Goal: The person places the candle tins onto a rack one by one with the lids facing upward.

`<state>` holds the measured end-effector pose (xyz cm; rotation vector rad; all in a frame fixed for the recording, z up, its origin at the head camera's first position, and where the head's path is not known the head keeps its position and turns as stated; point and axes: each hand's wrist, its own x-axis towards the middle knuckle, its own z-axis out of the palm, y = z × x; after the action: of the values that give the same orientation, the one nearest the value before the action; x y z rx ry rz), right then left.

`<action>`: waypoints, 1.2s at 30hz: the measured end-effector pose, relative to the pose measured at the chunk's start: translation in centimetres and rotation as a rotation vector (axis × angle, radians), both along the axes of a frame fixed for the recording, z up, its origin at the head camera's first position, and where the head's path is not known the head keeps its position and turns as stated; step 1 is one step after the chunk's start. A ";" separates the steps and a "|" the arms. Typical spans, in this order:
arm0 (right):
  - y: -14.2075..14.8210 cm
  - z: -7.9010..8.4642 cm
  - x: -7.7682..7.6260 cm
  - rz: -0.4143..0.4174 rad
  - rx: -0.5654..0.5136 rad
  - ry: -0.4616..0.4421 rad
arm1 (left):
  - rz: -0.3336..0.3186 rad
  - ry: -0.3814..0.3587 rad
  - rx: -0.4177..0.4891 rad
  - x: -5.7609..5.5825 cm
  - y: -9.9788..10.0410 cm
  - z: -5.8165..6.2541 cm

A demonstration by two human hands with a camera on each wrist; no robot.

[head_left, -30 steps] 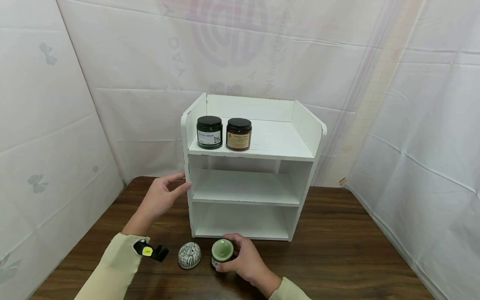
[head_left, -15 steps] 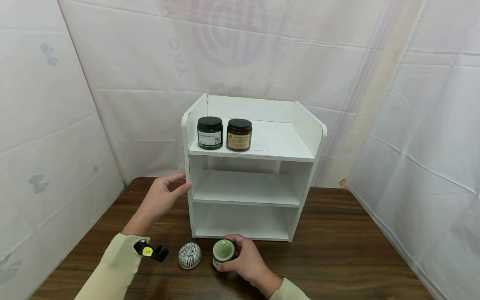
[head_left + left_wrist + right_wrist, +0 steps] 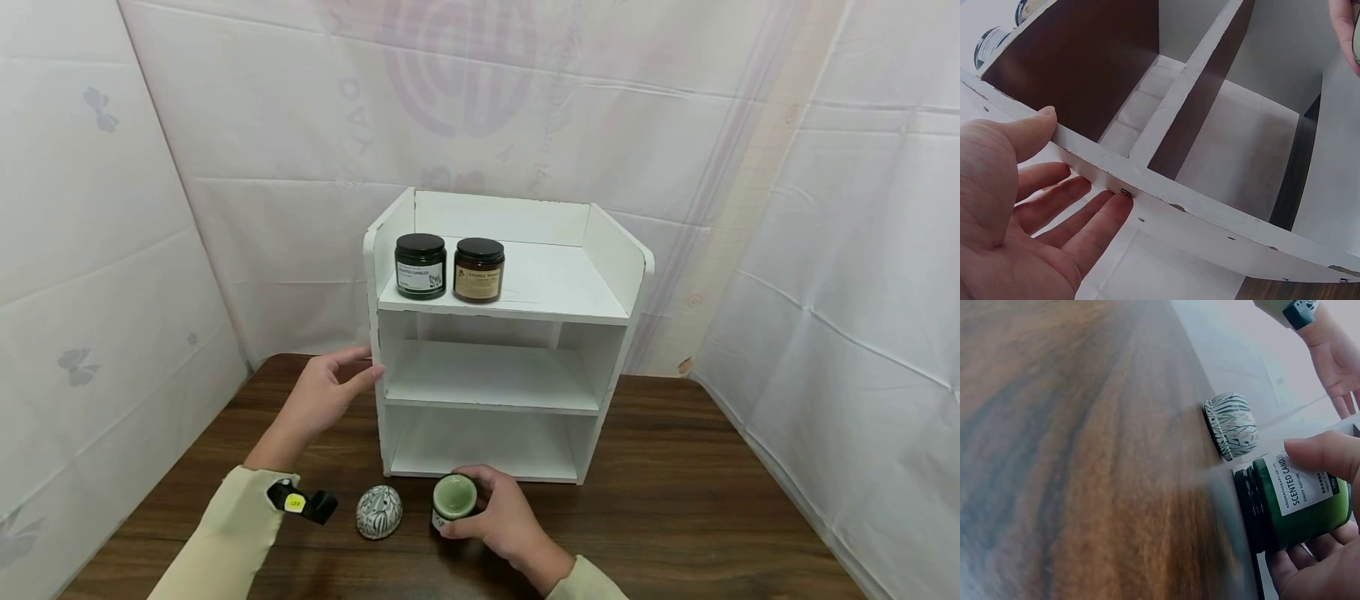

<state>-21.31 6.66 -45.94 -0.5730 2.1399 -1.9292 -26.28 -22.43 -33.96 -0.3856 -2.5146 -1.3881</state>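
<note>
My right hand (image 3: 501, 518) holds a green scented candle jar (image 3: 1302, 499) between thumb and fingers, low over the wooden table. The jar is upside down: its black lid faces the table and its pale green base shows on top in the head view. On the left, my left hand (image 3: 322, 396) touches the side panel of a white shelf unit (image 3: 491, 402). Its thumb (image 3: 1038, 131) lies at the panel's front edge, and the extended fingers are against the outer face. Left of the held jar sits a rounded, black-and-white patterned tin (image 3: 379, 512).
Two dark-lidded jars stand side by side on the top shelf: a green candle jar (image 3: 420, 267) and an amber jar (image 3: 478, 270). The wooden table (image 3: 675, 500) extends to the right. White cloth (image 3: 285, 233) hangs behind and at both sides.
My right hand has shifted slightly to the right with the green candle jar, widening the gap to the patterned tin. My left hand stays at the shelf unit.
</note>
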 end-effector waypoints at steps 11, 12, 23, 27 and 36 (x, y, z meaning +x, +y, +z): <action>0.4 0.2 -0.1 0.016 0.002 -0.011 | -0.006 0.001 0.006 0.0 0.1 0.1; 0.4 0.2 -0.1 0.018 0.001 -0.009 | -0.006 0.001 0.007 0.0 0.1 0.1; 0.5 0.3 -0.2 0.023 -0.001 -0.002 | 0.000 0.003 0.000 0.0 0.0 0.0; 0.5 0.4 -0.2 0.021 0.013 0.004 | 0.002 0.002 -0.002 0.0 0.0 0.0; 0.7 0.9 0.0 0.021 0.007 0.018 | 0.004 -0.004 -0.002 0.1 0.1 0.1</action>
<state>-21.29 7.35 -45.02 -0.6111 2.1427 -1.9119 -26.17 -22.38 -33.90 -0.3779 -2.5188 -1.3862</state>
